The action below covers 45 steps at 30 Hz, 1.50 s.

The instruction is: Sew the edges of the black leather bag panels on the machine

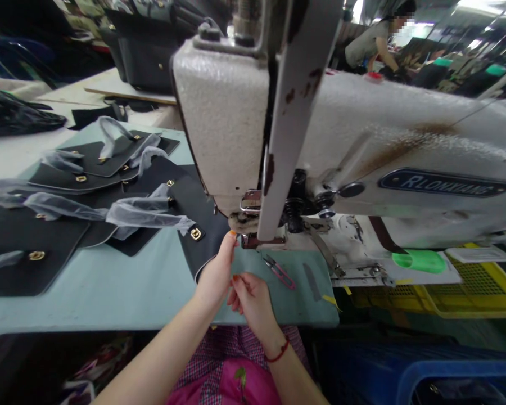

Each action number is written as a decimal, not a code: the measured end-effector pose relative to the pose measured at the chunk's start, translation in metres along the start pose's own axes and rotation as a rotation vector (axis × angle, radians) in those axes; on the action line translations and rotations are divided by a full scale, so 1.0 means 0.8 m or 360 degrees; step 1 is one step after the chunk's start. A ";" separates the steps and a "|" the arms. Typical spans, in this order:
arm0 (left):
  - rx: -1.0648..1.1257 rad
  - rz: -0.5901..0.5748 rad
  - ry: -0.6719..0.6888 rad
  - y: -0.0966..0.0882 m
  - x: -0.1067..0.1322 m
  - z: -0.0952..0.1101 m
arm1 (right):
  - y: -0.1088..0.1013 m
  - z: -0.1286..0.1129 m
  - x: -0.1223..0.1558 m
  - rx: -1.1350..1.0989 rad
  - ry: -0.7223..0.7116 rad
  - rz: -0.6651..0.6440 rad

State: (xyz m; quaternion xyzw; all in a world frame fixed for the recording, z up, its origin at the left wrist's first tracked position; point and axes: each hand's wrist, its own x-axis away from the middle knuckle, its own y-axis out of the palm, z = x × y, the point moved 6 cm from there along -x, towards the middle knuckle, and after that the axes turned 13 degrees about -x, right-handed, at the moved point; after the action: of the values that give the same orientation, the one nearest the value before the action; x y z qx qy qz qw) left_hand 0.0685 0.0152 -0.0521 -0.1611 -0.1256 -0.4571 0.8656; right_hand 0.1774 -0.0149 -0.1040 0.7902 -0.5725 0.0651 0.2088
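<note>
My left hand [216, 270] rests on the edge of a black leather bag panel [198, 216] with a gold clasp, its fingers together and reaching toward the needle area [253, 239] of the white sewing machine [320, 140]. My right hand [251, 298] sits just beside it, fingers curled in a pinch; what it holds is too small to make out, perhaps thread. A red cord circles the right wrist.
Several black panels with gold clasps and plastic wrap [67, 197] lie on the pale blue table [109, 292] to the left. Pink thread snips [280, 273] lie right of my hands. A yellow basket [468, 287] and a blue crate [405, 371] sit lower right. Another person [375, 42] works far behind.
</note>
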 end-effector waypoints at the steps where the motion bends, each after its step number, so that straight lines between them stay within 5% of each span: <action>1: 0.0000 0.0034 -0.0022 0.002 0.006 -0.003 | -0.001 0.001 0.000 0.0013 -0.0002 0.0012; 9: 0.0096 0.0070 -0.0202 0.026 0.020 -0.015 | -0.007 -0.006 0.000 -0.0043 -0.0188 0.0151; 13: 0.0054 -0.0163 -0.0176 0.025 0.049 -0.023 | -0.014 -0.040 0.006 -0.0046 -0.0348 0.0277; 16: -0.0052 -0.0327 0.0047 -0.016 0.094 -0.048 | -0.010 -0.074 0.009 -0.0042 -0.0447 0.0335; 19: -0.0447 -0.0377 0.0630 -0.092 0.109 -0.066 | 0.009 -0.096 0.001 0.0003 -0.0434 0.0229; 22: -0.1099 -0.0156 0.1052 -0.166 0.054 -0.058 | 0.026 -0.105 -0.011 0.0127 -0.0471 0.0189; 24: -0.1542 -0.0217 0.1464 -0.176 0.000 -0.028 | 0.033 -0.106 -0.017 0.0164 -0.0499 0.0227; 27: -0.1848 -0.0509 0.2096 -0.145 -0.067 0.031 | 0.039 -0.099 -0.021 0.0148 -0.0517 0.0291; 31: -0.1985 -0.0795 0.2606 -0.089 -0.105 0.086 | 0.043 -0.090 -0.022 0.0146 -0.0576 0.0427; 35: -0.2245 -0.1014 0.2640 -0.060 -0.098 0.090 | 0.044 -0.092 -0.018 0.0244 -0.0635 0.0525; 39: -0.2214 -0.0822 0.2617 -0.065 -0.069 0.090 | 0.039 -0.100 -0.011 0.0325 -0.0655 0.0522; 45: -0.2287 -0.0646 0.2293 -0.073 -0.036 0.083 | 0.024 -0.111 -0.008 0.0353 -0.0589 0.0425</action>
State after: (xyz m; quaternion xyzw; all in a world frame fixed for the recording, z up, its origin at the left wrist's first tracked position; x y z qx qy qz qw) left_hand -0.0003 0.0319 0.0077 -0.3037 0.6993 -0.5494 0.3420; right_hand 0.1698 0.0217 -0.0212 0.7241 -0.6896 0.0088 0.0022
